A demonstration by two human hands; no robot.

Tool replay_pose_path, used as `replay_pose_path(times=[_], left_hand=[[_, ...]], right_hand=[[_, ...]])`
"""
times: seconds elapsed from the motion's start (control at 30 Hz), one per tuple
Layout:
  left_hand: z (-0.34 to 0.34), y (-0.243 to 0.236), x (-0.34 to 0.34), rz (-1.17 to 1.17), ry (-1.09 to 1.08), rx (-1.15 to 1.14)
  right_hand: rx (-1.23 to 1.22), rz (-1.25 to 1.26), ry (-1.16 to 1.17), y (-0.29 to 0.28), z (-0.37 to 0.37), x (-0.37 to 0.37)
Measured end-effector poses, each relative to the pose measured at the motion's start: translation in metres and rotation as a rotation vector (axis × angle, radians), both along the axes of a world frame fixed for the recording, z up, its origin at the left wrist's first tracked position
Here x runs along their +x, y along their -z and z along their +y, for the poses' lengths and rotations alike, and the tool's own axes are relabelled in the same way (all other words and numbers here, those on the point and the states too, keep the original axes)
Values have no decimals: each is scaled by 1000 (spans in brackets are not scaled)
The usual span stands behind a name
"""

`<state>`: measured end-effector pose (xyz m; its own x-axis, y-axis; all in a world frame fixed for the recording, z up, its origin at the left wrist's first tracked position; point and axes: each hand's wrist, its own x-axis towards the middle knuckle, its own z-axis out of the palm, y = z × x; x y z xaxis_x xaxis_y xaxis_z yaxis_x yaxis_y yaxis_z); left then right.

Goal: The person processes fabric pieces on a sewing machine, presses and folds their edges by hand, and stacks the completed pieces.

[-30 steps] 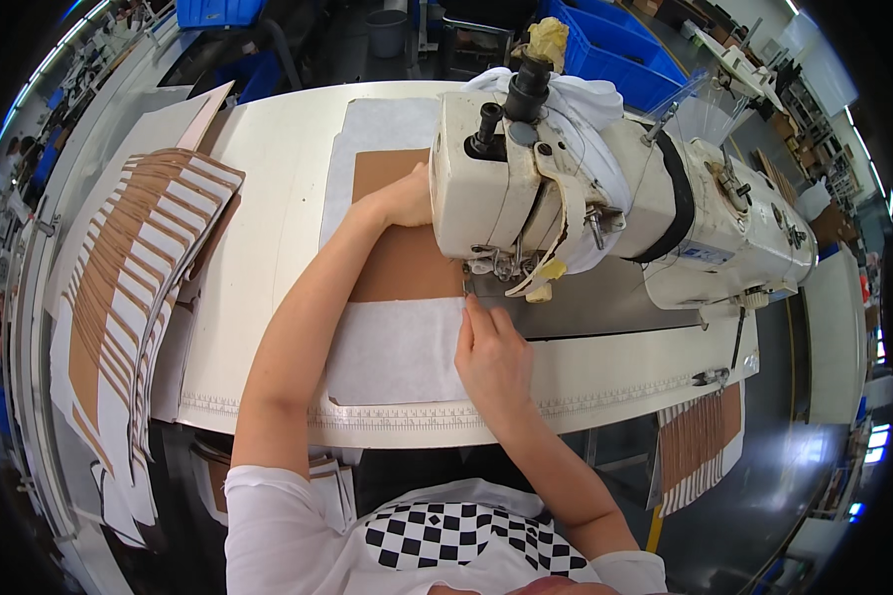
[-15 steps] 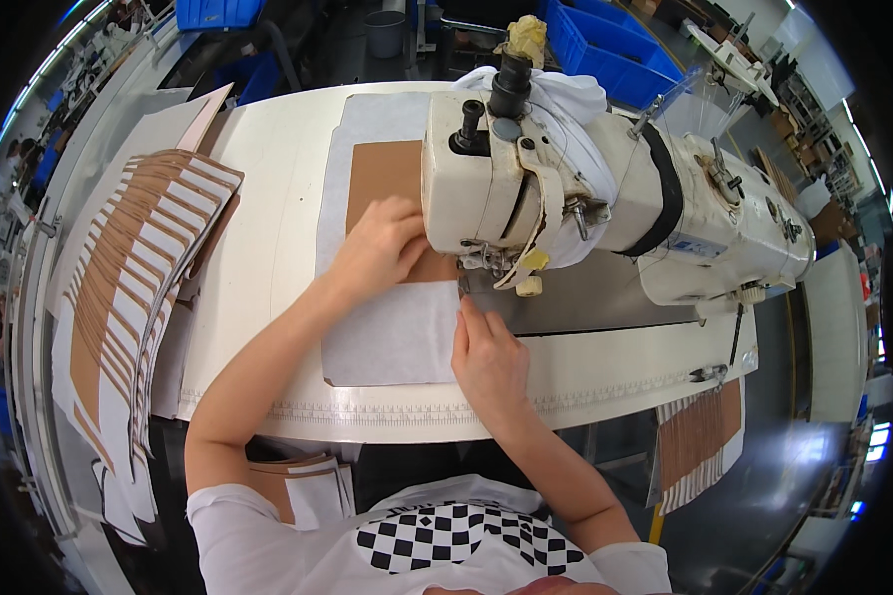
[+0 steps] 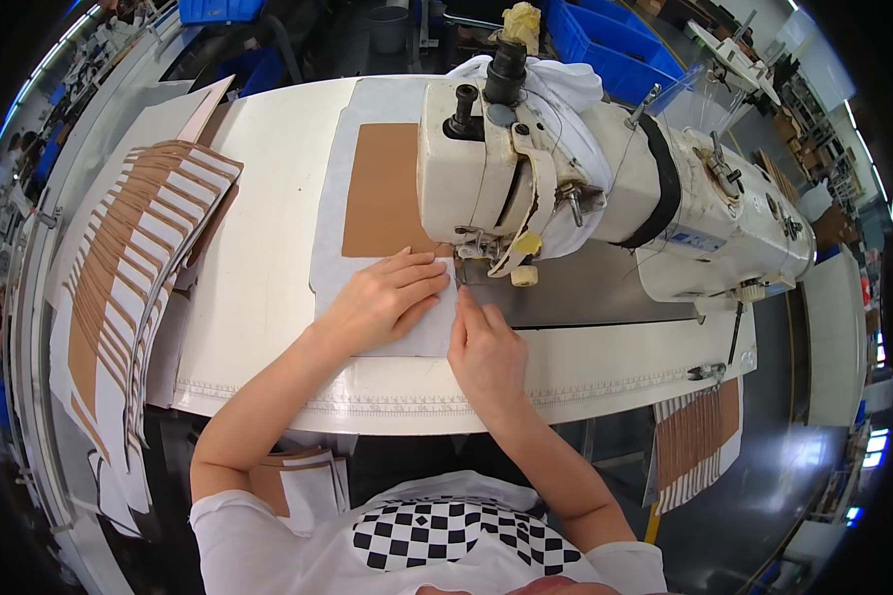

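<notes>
A white sheet [image 3: 329,228] with a brown panel [image 3: 382,188] on it lies flat on the worktop [image 3: 258,248], reaching from close to the far edge to just short of the ruler strip [image 3: 387,405] along the near edge, its right side going in under the head of the sewing machine [image 3: 633,188]. It looks thin and light, perhaps paper or a thin backed fabric, so it should be limp rather than stiff, easy to slide over the smooth top and likely to crease or skew if pushed from one point. The left hand [image 3: 379,302] rests palm down on the white part nearest the worktop's near edge, fingers loosely bent and pressing on the sheet rather than gripping it, their tips by the brown panel's near border. The right hand [image 3: 488,352] is at the sheet's right border, just on the near side of the needle area, with thumb and forefinger drawn together; whether they pinch the border or something small, I cannot tell. A flat, spread palm seems the best hold for the broad surface, with a light fingertip pinch at the border. Towards the worktop's left edge stands a pile of brown-and-white striped pieces [image 3: 139,248].
</notes>
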<state>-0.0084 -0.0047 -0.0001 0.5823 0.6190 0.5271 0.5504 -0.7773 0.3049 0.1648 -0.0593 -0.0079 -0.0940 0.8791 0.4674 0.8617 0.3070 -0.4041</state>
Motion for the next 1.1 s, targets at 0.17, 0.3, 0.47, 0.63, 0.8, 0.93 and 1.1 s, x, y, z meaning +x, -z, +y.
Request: replay_pose_path(times=[0.17,0.3,0.47,0.63,0.8,0.93,1.1], left_hand=[[-2,3,1,-17,7,-32],[-1,-2,3,-28,14,2],[-1,-1,2,18,60,7],[4,-4,0,9,7,-97],[12,-5,-1,-42,-9,-167],[31,-13,-10,-166,-147,-363],[146,6,-43,-280,-1114,-121]], right_hand=[[-28,17,5,2,0,0],[-36,-11,-6,0,2,-1],[-21,8,-29,0,6,1],[-6,7,-56,-2,8,2],[-143,55,-59,-5,-1,11],[-66,98,-42,-13,-10,20],[-20,82,-87,-1,-29,32]])
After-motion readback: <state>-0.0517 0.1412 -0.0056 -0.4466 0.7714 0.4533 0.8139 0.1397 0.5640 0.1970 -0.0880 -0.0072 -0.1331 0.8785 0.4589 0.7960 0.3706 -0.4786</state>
